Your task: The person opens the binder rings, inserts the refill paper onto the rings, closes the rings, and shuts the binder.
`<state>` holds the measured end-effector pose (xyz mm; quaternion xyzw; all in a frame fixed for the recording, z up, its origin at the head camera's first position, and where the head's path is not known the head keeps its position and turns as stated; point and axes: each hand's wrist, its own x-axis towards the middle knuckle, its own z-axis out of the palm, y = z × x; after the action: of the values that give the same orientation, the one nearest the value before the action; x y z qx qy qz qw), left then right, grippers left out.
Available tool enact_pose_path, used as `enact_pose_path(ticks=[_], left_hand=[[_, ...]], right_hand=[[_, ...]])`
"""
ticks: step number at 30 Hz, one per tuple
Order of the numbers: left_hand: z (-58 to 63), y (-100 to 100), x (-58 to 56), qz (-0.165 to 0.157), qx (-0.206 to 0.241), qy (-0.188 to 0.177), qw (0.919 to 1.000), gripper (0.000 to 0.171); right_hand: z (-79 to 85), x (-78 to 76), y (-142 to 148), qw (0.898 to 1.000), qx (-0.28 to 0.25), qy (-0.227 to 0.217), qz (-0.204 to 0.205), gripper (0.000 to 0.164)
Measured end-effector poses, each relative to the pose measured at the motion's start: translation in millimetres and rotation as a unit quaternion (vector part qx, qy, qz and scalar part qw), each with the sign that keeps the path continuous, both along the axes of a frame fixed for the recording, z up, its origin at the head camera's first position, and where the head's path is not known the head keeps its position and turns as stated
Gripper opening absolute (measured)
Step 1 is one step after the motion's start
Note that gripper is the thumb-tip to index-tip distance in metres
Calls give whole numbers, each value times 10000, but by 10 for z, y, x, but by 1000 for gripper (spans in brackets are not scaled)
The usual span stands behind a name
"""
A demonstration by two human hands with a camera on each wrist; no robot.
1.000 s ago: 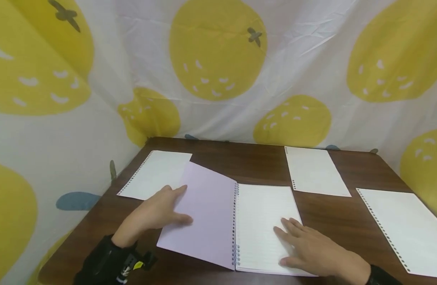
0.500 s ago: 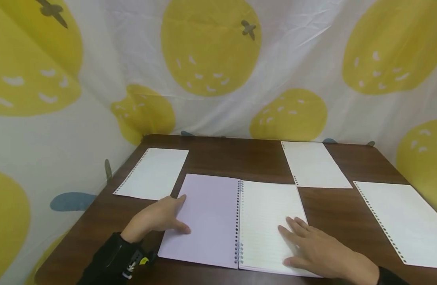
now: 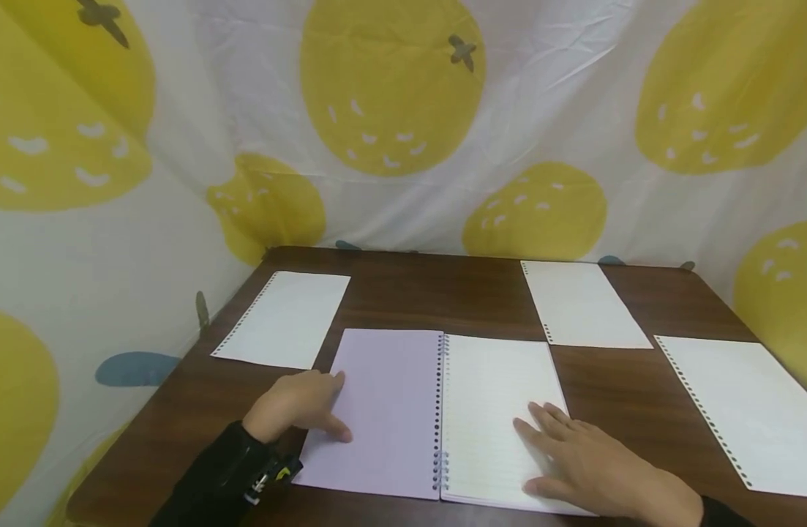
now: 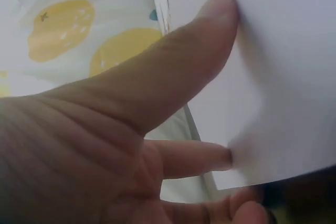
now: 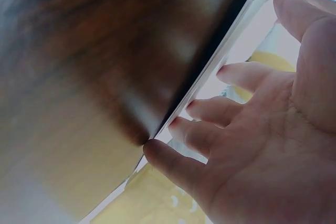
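An open spiral notebook lies on the dark wooden table, its lilac cover (image 3: 391, 410) folded out to the left and its lined page (image 3: 489, 399) on the right. My left hand (image 3: 304, 405) rests at the cover's left edge. In the left wrist view, the thumb (image 4: 210, 30) and index fingertip touch the cover's face, while the other fingers are loosely bent past its edge. My right hand (image 3: 590, 457) lies spread on the lower right of the lined page. In the right wrist view, its fingertips (image 5: 157, 150) reach along the notebook's edge.
Loose white sheets with punched holes lie around the notebook: one sheet (image 3: 284, 318) at back left, another (image 3: 584, 304) at back right, a third (image 3: 745, 413) at far right. A fruit-print cloth (image 3: 403, 212) hangs behind the table (image 3: 436, 289).
The lilac cover has come down from a raised tilt to lie flat on the table, with my left hand following it down. My right hand has stayed on the page.
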<state>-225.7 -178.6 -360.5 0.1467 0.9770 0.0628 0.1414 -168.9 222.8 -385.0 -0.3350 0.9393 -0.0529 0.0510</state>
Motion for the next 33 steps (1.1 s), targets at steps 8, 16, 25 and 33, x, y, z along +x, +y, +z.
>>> enact_pose_path(ticks=[8, 16, 25, 33], left_hand=[[36, 56, -58, 23, -293, 94, 9995, 94], [93, 139, -107, -35, -112, 604, 9981, 89], [113, 623, -317, -1086, -325, 903, 9894, 90], [141, 961, -596, -1153, -226, 805, 9898, 81]], right_hand=[[4, -2, -12, 10000, -35, -47, -50, 84], [58, -56, -42, 9998, 69, -118, -112, 85], [212, -165, -148, 9991, -58, 389, 126, 78], [504, -518, -442, 9980, -269, 568, -36, 61]])
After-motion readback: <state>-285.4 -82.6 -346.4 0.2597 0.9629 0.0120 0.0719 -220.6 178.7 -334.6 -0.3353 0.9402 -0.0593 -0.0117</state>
